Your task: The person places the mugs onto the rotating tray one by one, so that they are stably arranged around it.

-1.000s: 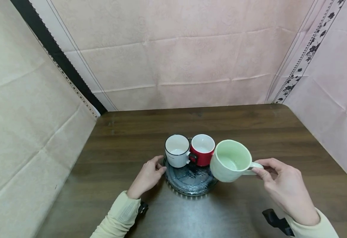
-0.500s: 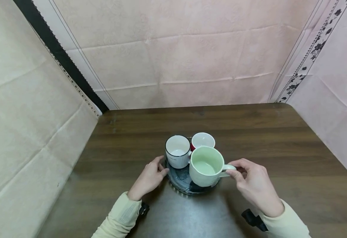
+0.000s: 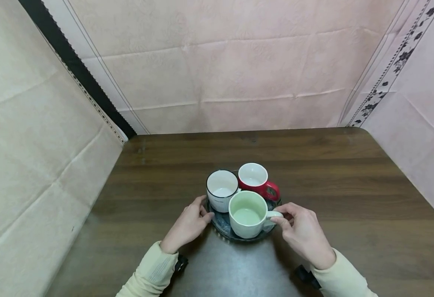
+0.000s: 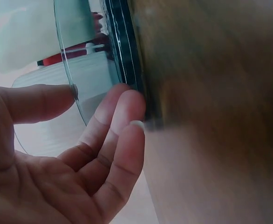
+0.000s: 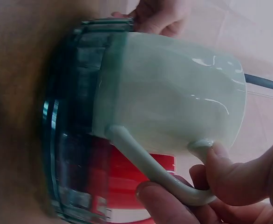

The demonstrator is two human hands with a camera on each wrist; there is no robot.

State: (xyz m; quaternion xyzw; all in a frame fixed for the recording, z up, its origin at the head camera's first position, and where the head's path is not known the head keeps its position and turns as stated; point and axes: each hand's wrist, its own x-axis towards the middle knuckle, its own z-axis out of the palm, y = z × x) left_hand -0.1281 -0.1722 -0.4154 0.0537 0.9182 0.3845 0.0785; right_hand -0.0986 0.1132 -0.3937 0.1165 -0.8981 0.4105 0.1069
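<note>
My right hand [image 3: 302, 225] pinches the handle of a pale green mug [image 3: 244, 229] between thumb and fingers. This mug stands upright in the front part of a round, blue-tinted glass tray [image 3: 221, 222], inside its raised wall. Behind it in the tray are a white mug [image 3: 217, 202] with a dark rim, at left, and a red mug [image 3: 253, 189] with a white inside, its handle toward the right. My left hand [image 3: 188, 225] holds the tray's left edge; in the left wrist view the thumb [image 4: 48, 102] lies at the clear rim and the fingertips [image 4: 129, 105] at the outer base.
The tray stands on a brown wooden table [image 3: 157, 181] with rounded back corners. Pale cloth [image 3: 239, 74] hangs behind the table and on both sides. A black strap device [image 3: 306, 276] sits at the right wrist, another [image 3: 181, 262] at the left.
My right hand has moved left and carried the green mug from the tray's right side down into its front. The red mug's handle has come into view. The left hand stays at the tray.
</note>
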